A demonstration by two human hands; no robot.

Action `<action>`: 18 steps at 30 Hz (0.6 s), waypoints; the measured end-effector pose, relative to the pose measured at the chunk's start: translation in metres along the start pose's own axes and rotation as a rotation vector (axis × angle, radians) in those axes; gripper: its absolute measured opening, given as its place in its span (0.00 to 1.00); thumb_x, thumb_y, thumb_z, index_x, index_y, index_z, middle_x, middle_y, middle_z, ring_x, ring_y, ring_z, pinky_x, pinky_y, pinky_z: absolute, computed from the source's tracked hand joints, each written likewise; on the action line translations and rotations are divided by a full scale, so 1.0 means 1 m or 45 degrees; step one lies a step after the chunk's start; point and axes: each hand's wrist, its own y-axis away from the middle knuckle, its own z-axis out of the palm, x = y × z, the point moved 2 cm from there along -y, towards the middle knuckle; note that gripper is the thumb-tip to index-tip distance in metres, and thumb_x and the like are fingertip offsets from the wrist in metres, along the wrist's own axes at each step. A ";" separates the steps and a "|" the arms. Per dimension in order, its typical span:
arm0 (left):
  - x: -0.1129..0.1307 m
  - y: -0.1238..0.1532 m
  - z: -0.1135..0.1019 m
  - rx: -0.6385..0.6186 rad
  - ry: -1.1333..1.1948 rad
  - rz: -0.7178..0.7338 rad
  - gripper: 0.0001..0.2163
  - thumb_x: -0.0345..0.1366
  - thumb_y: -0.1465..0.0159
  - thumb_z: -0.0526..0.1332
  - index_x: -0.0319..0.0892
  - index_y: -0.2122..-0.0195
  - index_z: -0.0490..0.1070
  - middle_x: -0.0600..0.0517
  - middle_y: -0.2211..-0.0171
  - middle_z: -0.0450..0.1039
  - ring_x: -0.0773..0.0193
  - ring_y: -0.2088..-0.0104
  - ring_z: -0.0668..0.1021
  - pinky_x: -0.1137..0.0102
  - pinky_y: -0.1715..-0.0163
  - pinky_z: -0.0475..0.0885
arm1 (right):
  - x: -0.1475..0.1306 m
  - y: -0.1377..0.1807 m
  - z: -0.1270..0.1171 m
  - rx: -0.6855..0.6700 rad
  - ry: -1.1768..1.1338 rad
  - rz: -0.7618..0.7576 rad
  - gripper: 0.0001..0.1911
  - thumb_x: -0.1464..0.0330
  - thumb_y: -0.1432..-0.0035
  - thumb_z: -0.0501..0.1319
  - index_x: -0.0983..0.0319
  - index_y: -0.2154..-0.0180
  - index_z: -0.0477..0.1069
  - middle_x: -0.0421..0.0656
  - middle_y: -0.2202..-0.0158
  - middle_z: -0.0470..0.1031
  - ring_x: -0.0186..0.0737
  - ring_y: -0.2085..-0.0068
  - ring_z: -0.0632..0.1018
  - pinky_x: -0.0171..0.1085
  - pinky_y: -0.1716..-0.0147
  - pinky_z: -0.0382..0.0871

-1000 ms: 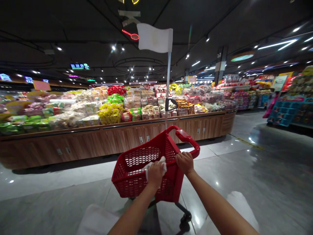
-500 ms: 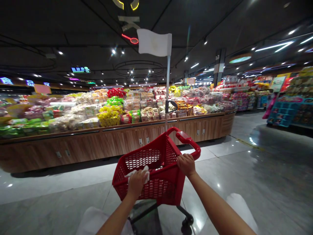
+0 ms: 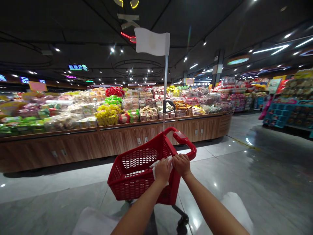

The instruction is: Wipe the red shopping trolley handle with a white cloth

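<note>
A small red shopping cart (image 3: pixel 137 178) with perforated basket walls stands in front of me, its handle end to the right. My left hand (image 3: pixel 163 171) is closed on a white cloth (image 3: pixel 155 165) and presses it over the near rim, close to the handle end. Right beside it, my right hand (image 3: pixel 181 164) grips the basket's near corner, just below the red handle (image 3: pixel 187 141). From the cart's far side rises a pole with a white flag (image 3: pixel 153 42). Part of the cloth is hidden under my left fingers.
A long wood-panelled display counter (image 3: pixel 127 135) heaped with packaged goods runs behind the cart. Blue shelving (image 3: pixel 278 112) with goods stands to the right. Shiny grey floor tiles (image 3: pixel 232 169) lie around the cart, and a caster (image 3: pixel 182 225) shows below it.
My left hand has slid the cloth rightward along the near rim, from mid-basket to beside my right hand. The right hand keeps its grip; the view has shifted slightly.
</note>
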 end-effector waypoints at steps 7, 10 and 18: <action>-0.139 0.049 -0.031 -0.073 -0.336 0.128 0.13 0.40 0.31 0.49 0.49 0.54 0.72 0.52 0.65 0.75 0.61 0.64 0.75 0.68 0.61 0.66 | 0.021 0.002 -0.001 -0.017 0.043 -0.056 0.15 0.70 0.37 0.53 0.60 0.76 0.68 0.40 0.76 0.73 0.38 0.70 0.68 0.40 0.62 0.53; -0.188 0.072 -0.050 -0.035 -0.421 0.097 0.12 0.39 0.32 0.50 0.50 0.55 0.73 0.53 0.65 0.75 0.61 0.63 0.74 0.68 0.61 0.65 | 0.031 0.002 -0.002 -0.050 0.047 -0.045 0.15 0.70 0.37 0.54 0.60 0.76 0.68 0.40 0.76 0.73 0.37 0.70 0.68 0.40 0.62 0.53; -0.115 0.055 -0.029 -0.016 -0.407 0.022 0.13 0.41 0.31 0.50 0.49 0.53 0.72 0.51 0.60 0.74 0.59 0.58 0.73 0.65 0.59 0.63 | 0.008 0.003 0.000 -0.229 0.064 0.042 0.13 0.72 0.37 0.54 0.60 0.73 0.70 0.41 0.71 0.74 0.40 0.64 0.70 0.42 0.51 0.55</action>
